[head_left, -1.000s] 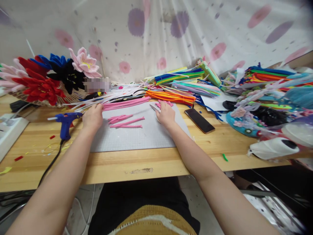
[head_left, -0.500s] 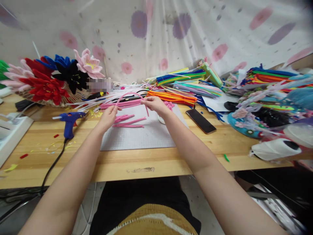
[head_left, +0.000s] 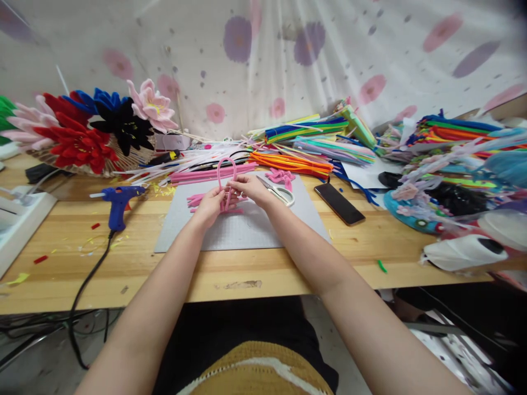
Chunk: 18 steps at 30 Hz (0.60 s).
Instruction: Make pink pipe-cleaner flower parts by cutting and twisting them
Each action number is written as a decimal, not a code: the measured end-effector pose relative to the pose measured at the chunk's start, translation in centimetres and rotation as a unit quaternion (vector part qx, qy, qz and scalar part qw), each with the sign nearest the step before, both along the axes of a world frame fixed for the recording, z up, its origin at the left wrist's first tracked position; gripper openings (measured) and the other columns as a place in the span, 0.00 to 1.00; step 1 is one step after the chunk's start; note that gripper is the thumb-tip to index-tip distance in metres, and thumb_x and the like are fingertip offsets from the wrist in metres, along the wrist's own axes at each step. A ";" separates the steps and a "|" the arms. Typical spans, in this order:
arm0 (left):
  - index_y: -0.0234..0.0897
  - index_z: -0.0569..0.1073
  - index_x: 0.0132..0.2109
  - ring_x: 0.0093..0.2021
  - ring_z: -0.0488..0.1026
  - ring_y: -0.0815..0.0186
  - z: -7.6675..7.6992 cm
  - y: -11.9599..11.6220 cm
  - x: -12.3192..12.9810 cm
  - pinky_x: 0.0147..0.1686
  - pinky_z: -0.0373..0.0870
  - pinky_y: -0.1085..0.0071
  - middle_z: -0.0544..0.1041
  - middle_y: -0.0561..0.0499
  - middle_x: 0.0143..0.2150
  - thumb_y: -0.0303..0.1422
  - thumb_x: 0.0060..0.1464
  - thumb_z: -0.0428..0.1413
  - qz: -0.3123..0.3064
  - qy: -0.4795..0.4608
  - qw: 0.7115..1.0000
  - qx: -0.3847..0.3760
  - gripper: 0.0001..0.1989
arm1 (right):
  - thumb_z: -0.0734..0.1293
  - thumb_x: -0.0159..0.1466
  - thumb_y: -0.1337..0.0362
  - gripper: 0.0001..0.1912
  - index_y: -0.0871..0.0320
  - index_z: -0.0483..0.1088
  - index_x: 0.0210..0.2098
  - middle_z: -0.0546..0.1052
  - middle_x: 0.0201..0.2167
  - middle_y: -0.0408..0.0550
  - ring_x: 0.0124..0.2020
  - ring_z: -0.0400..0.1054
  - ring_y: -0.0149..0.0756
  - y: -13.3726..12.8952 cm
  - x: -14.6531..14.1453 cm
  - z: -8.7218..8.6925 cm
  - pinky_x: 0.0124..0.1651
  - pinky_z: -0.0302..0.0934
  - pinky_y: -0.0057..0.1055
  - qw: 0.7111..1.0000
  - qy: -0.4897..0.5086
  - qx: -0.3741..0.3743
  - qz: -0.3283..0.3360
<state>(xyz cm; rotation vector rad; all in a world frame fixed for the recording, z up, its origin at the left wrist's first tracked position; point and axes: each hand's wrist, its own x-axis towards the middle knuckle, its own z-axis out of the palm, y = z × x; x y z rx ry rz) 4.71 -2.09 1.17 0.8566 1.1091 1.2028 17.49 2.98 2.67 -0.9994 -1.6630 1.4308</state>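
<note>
A pink pipe cleaner (head_left: pixel 226 160) is bent into a narrow upright loop above the grey cutting mat (head_left: pixel 247 236). My left hand (head_left: pixel 211 206) pinches one side of it low down. Close beside, my right hand (head_left: pixel 249 189) grips the other side, the two hands almost touching. Shorter pink pipe cleaner pieces (head_left: pixel 195 201) lie on the mat behind and under my left hand. Scissors (head_left: pixel 284 193) with pale handles rest to the right of my right hand, and a small pile of bent pink pieces (head_left: pixel 280 176) sits just behind them.
A blue glue gun (head_left: pixel 117 206) with a black cord stands at the left, near fuzzy flowers (head_left: pixel 86 144). Bundles of coloured pipe cleaners (head_left: pixel 296 163) line the back. A phone (head_left: pixel 340 203) lies right of the mat; a white thread cone (head_left: pixel 465 251) is further right.
My hands have come together from a wide spacing, the left moving right and slightly nearer. The wide pink arch has become a narrow loop. The scissors show more fully.
</note>
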 end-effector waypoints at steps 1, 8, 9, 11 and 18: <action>0.31 0.69 0.38 0.29 0.75 0.70 0.0 0.0 0.0 0.34 0.73 0.69 0.76 0.47 0.32 0.25 0.58 0.44 0.007 0.001 1.000 -0.004 0.09 | 0.65 0.55 0.64 0.06 0.62 0.68 0.25 0.68 0.19 0.39 0.19 0.59 0.21 0.1 -0.1 -0.1 0.20 0.49 0.19 1.000 0.001 0.000 -0.002; 0.32 0.68 0.34 0.21 0.68 0.76 0.1 -0.1 -0.1 0.24 0.67 0.79 0.70 0.53 0.22 0.24 0.57 0.46 0.016 -0.002 1.000 -0.010 0.07 | 0.64 0.55 0.66 0.06 0.63 0.69 0.26 0.73 0.23 0.42 0.19 0.60 0.21 0.1 -0.4 -0.3 0.20 0.49 0.19 1.000 -0.009 0.000 0.002; 0.32 0.68 0.33 0.20 0.67 0.76 0.1 -0.1 -0.1 0.23 0.66 0.80 0.69 0.54 0.22 0.25 0.57 0.47 0.016 -0.005 1.000 -0.010 0.06 | 0.64 0.55 0.66 0.05 0.63 0.69 0.26 0.73 0.23 0.42 0.19 0.60 0.21 0.1 -0.4 -0.2 0.20 0.49 0.19 1.000 -0.016 0.001 0.003; 0.32 0.67 0.32 0.20 0.64 0.77 0.0 -0.1 -0.1 0.20 0.63 0.81 0.66 0.56 0.21 0.25 0.56 0.49 0.011 -0.008 1.000 -0.009 0.05 | 0.64 0.55 0.67 0.05 0.63 0.70 0.26 0.73 0.22 0.42 0.19 0.59 0.21 0.0 -0.5 -0.1 0.21 0.49 0.20 1.000 -0.026 0.005 0.004; 0.33 0.68 0.33 0.16 0.53 0.76 -0.2 -0.3 -0.3 0.16 0.51 0.80 0.57 0.58 0.18 0.32 0.58 0.45 -0.009 0.093 0.995 0.033 0.10 | 0.66 0.53 0.64 0.06 0.63 0.68 0.25 0.69 0.18 0.40 0.17 0.54 0.20 -0.1 -0.7 0.1 0.19 0.44 0.21 1.000 0.013 -0.022 0.001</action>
